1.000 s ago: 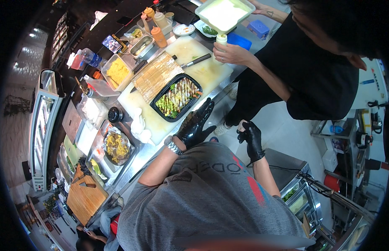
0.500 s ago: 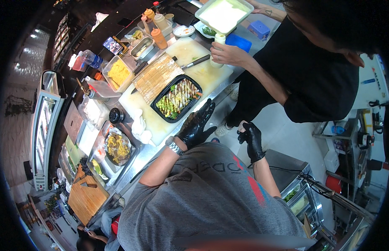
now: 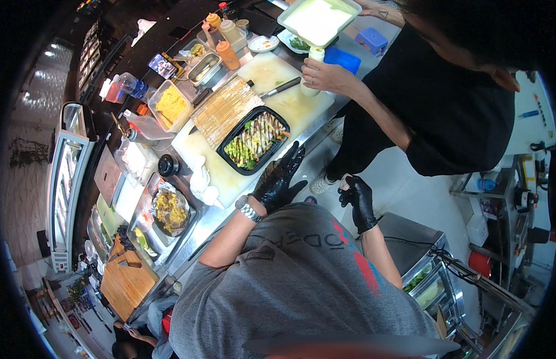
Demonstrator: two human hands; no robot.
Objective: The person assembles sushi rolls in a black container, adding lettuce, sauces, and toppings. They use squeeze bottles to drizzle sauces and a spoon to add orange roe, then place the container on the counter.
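Note:
My left hand [image 3: 280,178], in a black glove, has its fingers stretched out at the near edge of the cutting board [image 3: 232,185]. It lies beside a black takeaway tray [image 3: 237,172] and holds nothing. In the tray is a salad [image 3: 254,141] with green leaves and brown and white sauce stripes. Off to the right, away from the counter, my right hand [image 3: 360,204] is also gloved in black. Its fingers are curled, with a small pale spot at their tips that I cannot make out. A bamboo rolling mat [image 3: 223,112] lies just beyond the tray.
At the right, a co-worker [image 3: 445,113] tips a container of white sauce [image 3: 320,24] over a squeeze bottle [image 3: 313,72]. A knife [image 3: 280,88] rests on the board. Sauce bottles [image 3: 228,55], a tub of yellow crumbs [image 3: 171,105] and a filled foil bowl [image 3: 171,210] line the counter.
The view has shifted very slightly. Both my hands and the tray stay in nearly the same place, and the co-worker still holds the container tilted over the bottle.

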